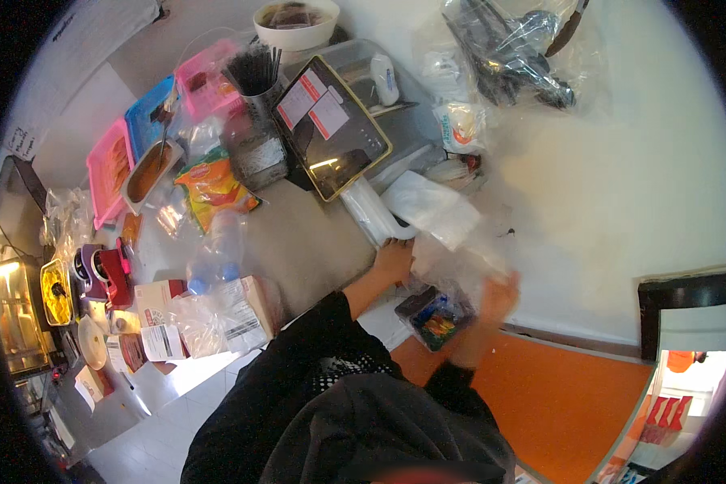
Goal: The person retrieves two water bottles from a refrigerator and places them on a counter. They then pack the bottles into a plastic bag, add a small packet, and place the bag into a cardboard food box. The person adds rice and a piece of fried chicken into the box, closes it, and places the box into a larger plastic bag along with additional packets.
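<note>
My left hand (pixel 393 261) is at the table's edge with its fingers bent, beside a roll of plastic bags (pixel 372 209). Whether it grips the film is hard to tell. Thin clear plastic (pixel 444 260) stretches from there to my right hand (pixel 499 295), which is blurred and appears closed on the film's far side. Between and below my hands is a dark container (pixel 435 320) with blue and orange packets, partly seen through plastic. White plastic bags (pixel 432 209) lie just beyond my left hand.
A tablet (pixel 333 127) leans beside a cup of black straws (pixel 257 72). Farther left are a Del Monte pouch (pixel 218 187), a metal tray of sauce (pixel 151 172), pink and blue baskets (pixel 151 109), tape dispensers (pixel 112 272) and cardboard boxes (pixel 257 308). A wall (pixel 611 199) rises at right.
</note>
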### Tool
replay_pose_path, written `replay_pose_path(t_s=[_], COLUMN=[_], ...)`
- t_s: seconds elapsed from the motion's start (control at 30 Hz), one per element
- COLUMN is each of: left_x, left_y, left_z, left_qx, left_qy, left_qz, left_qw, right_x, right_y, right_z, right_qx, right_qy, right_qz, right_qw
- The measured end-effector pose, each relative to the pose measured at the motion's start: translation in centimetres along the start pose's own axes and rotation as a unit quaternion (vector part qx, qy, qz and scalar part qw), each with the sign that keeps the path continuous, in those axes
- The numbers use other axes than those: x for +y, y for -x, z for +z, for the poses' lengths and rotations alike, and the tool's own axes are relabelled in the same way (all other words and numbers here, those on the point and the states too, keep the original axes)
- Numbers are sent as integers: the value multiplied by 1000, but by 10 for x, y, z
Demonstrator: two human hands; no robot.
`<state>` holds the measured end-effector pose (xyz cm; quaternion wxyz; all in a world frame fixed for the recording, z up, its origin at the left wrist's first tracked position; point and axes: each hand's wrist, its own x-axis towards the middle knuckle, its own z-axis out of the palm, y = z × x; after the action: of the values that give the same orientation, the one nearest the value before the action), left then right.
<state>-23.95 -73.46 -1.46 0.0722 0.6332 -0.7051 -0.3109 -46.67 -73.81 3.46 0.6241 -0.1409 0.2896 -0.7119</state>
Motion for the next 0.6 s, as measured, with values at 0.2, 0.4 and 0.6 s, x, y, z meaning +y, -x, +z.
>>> replay_pose_path(t_s=[0.2,0.4,0.6], left_x=[59,-43,-92], left_y=[113,247,416], left_z=[-66,-104,-122], left_qx=[101,180,581], left_qy=[635,690,607], left_qz=[300,44,12], left_qw=[704,700,542], right_x=[-28,52,126], right_y=[128,173,252], right_z=[112,192,221], right_qx=[-285,-211,-391], right_qy=[457,247,313], right_qz=[-44,-138,-131], right_qw=[841,936,856])
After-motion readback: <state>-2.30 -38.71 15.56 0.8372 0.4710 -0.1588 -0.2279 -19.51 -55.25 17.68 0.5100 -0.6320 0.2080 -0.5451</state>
